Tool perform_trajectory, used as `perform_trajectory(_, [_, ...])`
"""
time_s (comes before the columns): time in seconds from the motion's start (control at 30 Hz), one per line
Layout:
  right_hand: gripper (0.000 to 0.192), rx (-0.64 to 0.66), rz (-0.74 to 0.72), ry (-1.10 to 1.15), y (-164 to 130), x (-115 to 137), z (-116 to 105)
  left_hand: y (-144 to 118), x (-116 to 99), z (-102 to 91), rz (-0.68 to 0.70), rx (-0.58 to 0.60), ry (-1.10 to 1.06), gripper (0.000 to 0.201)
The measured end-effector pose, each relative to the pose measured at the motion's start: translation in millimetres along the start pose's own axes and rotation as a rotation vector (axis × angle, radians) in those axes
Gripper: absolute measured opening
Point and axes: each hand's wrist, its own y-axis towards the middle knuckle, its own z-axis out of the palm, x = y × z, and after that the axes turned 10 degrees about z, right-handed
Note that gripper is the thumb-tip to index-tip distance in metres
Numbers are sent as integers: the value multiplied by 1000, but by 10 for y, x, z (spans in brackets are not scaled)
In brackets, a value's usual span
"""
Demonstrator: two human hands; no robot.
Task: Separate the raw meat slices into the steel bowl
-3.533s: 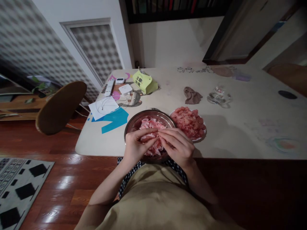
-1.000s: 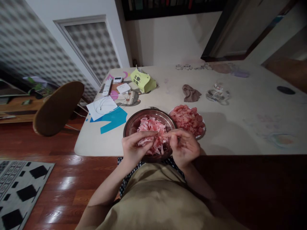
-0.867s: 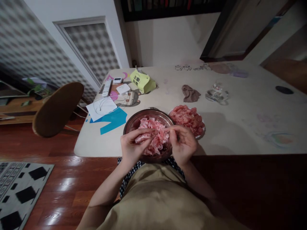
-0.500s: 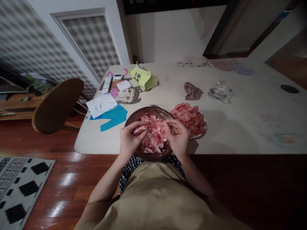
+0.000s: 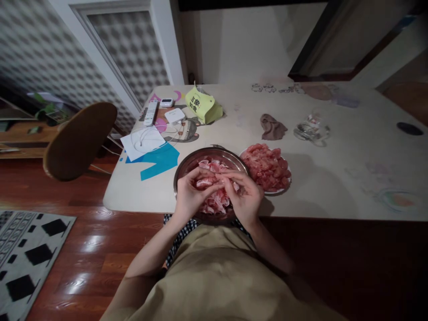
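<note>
Above a round metal bowl (image 5: 177, 178) at the table's front edge, my left hand (image 5: 187, 197) is closed on a piece of raw meat (image 5: 205, 182). The fingertips of my right hand (image 5: 247, 196) pinch that same piece, close against the left fingers, which partly hide it. Loose slices of pale pink and white raw meat (image 5: 214, 204) fill the bowl beneath. To the right, almost touching the bowl, a white plate (image 5: 280, 192) carries a heap of darker red meat pieces (image 5: 267, 165).
Behind the plate lie a crumpled brown cloth (image 5: 272, 127) and a clear object with a coiled cord (image 5: 311, 130). A yellow-green packet (image 5: 204, 106), a remote control (image 5: 151, 112), a white box (image 5: 174, 116) and white paper (image 5: 142, 141) lie left. A chair (image 5: 80, 141) stands beyond the left edge.
My right hand has moved left, bringing its fingertips together with the left ones at the meat piece. My left hand has shifted slightly right. The camera view has moved a little.
</note>
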Motion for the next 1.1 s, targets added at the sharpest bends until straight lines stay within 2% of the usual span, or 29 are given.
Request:
perform_trajectory(0.17, [13, 5, -112, -79, -2, 16, -14, -4, 2, 37, -24, -42, -68, 31])
perform_trajectory(0.37, [23, -116, -343, -350, 18, -7, -85, -25, -15, 36, 37, 10, 43, 25])
perform_trajectory(0.6, [28, -184, -452, -445, 1, -19, -80, -77, -66, 44, 83, 53, 115, 18])
perform_trajectory(0.77, [26, -288, -482, -484, 79, 24, -150, -104, -56, 19, 69, 131, 180, 16])
perform_trajectory(0.97, [13, -104, -316, -582, 204, -11, -283, -20, -10, -96, 75, 23, 230, 21])
perform_trajectory(1.1, [34, 93, -232, -647, 209, -51, -329, 21, 5, -176, 72, -19, 257, 23])
